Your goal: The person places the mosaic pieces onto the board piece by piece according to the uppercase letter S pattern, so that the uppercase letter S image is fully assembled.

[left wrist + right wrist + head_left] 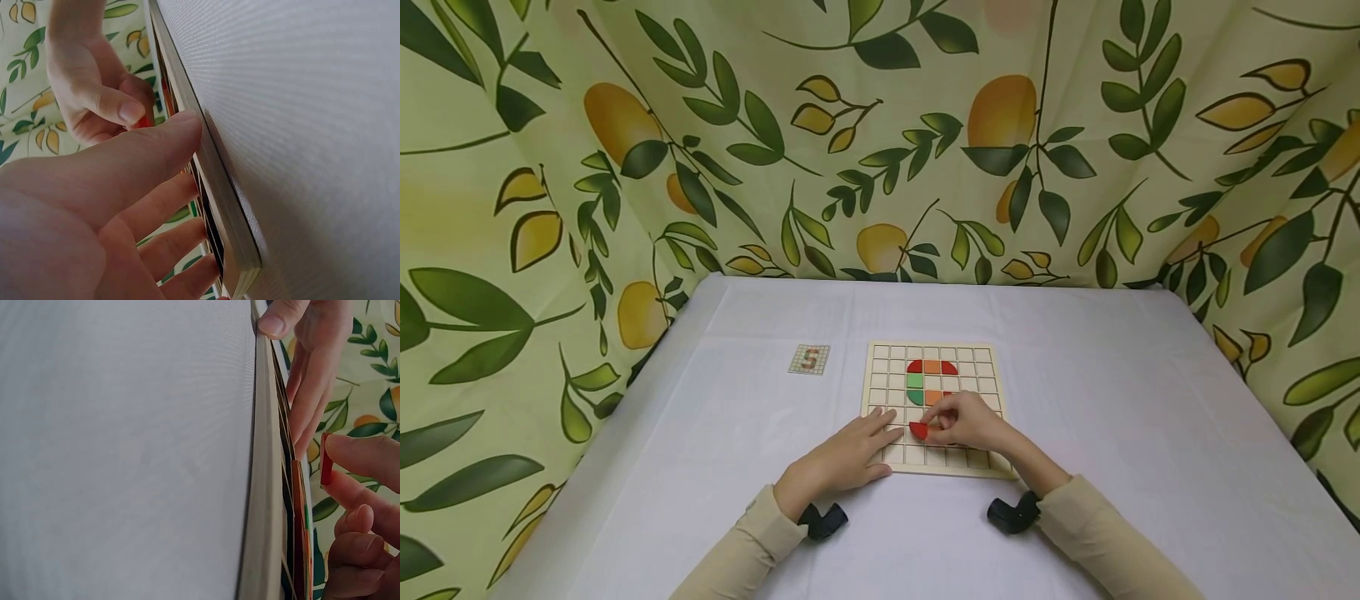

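My right hand [966, 421] pinches a red tile with a curved edge [918, 431] between thumb and finger, over the lower middle of a wooden grid board [891, 356]. In the right wrist view this red tile [326, 459] is edge-on and apart from the board. My left hand [853, 450] rests on the board's lower left side, fingers spread; its thumb touches the near edge in the left wrist view. Farther up the grid lie a red rounded tile [914, 367], an orange square tile [932, 367], a green square tile [914, 381] and a green rounded tile [915, 397]. My right hand partly hides another red tile.
A small card [809, 359] with an S-shaped pattern on a grid lies left of the board. White cloth [737, 333] covers the table. A leaf-patterned curtain [880, 167] hangs behind and at both sides. Black wrist-worn devices [1013, 512] sit below both hands.
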`<state>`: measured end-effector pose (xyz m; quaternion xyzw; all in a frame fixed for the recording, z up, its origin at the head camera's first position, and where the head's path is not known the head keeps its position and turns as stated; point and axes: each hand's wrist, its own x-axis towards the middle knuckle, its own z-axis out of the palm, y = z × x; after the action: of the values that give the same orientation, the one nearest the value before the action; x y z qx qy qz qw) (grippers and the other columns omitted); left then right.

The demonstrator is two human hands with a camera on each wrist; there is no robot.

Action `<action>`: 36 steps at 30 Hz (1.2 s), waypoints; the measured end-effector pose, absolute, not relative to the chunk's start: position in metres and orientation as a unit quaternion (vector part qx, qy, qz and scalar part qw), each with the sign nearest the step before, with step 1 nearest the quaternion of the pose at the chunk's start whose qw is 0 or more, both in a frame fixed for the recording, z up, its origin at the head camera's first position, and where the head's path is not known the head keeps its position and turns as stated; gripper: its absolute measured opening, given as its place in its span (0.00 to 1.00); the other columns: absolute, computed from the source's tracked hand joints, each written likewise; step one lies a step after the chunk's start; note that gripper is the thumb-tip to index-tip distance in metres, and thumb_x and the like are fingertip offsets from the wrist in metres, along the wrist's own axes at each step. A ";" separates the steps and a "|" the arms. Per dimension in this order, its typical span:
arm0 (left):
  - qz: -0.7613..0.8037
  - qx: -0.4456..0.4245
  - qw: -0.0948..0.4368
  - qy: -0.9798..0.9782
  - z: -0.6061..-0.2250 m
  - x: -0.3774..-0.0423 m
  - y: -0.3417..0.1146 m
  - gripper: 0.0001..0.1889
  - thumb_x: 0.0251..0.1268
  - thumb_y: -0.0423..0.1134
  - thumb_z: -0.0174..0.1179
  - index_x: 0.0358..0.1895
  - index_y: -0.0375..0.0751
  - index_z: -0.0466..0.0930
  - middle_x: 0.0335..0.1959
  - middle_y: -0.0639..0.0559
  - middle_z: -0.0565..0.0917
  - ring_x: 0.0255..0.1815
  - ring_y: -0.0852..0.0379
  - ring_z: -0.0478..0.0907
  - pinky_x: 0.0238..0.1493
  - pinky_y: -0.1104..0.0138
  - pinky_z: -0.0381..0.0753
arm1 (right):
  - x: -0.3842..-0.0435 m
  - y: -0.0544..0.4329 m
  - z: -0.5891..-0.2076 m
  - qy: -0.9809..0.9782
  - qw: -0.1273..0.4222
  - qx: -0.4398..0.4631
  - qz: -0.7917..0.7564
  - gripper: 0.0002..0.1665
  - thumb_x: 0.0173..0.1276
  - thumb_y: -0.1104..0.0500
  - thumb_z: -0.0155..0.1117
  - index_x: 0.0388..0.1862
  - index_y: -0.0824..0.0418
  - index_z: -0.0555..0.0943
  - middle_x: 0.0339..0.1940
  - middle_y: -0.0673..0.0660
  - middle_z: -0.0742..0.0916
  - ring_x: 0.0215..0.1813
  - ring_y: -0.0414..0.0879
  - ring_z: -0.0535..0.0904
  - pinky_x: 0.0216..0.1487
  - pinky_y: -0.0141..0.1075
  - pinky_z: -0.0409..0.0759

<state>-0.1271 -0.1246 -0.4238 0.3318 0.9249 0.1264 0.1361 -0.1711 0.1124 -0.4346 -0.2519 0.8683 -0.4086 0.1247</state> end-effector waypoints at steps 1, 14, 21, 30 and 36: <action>0.126 0.331 0.137 0.925 -0.424 -0.127 -0.125 0.28 0.69 0.45 0.56 0.70 0.42 0.66 0.76 0.42 0.60 0.79 0.41 0.54 0.77 0.50 0.61 | -0.171 0.112 -0.435 0.869 0.126 -0.251 -0.409 0.10 0.52 0.63 0.74 0.35 0.64 0.87 0.17 0.47 0.74 0.23 0.34 0.66 0.25 0.24 0.65; 0.129 0.326 0.145 0.925 -0.420 -0.126 -0.124 0.29 0.69 0.45 0.56 0.71 0.42 0.65 0.77 0.43 0.60 0.79 0.42 0.53 0.77 0.49 0.60 | -0.172 0.108 -0.435 0.869 0.127 -0.253 -0.405 0.10 0.52 0.62 0.75 0.34 0.64 0.87 0.17 0.48 0.74 0.22 0.33 0.66 0.24 0.24 0.66; 0.131 0.325 0.146 0.925 -0.420 -0.126 -0.124 0.29 0.69 0.45 0.56 0.71 0.42 0.65 0.77 0.42 0.60 0.79 0.42 0.53 0.77 0.49 0.60 | -0.173 0.106 -0.436 0.878 0.132 -0.240 -0.392 0.10 0.52 0.62 0.74 0.34 0.64 0.87 0.17 0.47 0.74 0.22 0.35 0.67 0.23 0.24 0.64; 0.127 0.327 0.146 0.925 -0.422 -0.126 -0.124 0.29 0.69 0.46 0.56 0.71 0.42 0.65 0.77 0.43 0.59 0.80 0.42 0.53 0.77 0.49 0.60 | -0.172 0.103 -0.434 0.886 0.135 -0.223 -0.383 0.10 0.51 0.62 0.75 0.34 0.64 0.88 0.16 0.47 0.75 0.22 0.37 0.68 0.24 0.25 0.64; 0.126 0.331 0.141 0.924 -0.421 -0.126 -0.125 0.29 0.69 0.45 0.56 0.71 0.42 0.65 0.77 0.42 0.60 0.79 0.41 0.53 0.76 0.49 0.61 | -0.173 0.102 -0.434 0.888 0.132 -0.223 -0.380 0.10 0.51 0.63 0.75 0.34 0.64 0.88 0.16 0.48 0.76 0.22 0.37 0.68 0.23 0.24 0.64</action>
<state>-0.1263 -0.1249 -0.4213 0.3312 0.9245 0.1257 0.1410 -0.1726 0.1018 -0.4339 -0.2227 0.8880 -0.3800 0.1321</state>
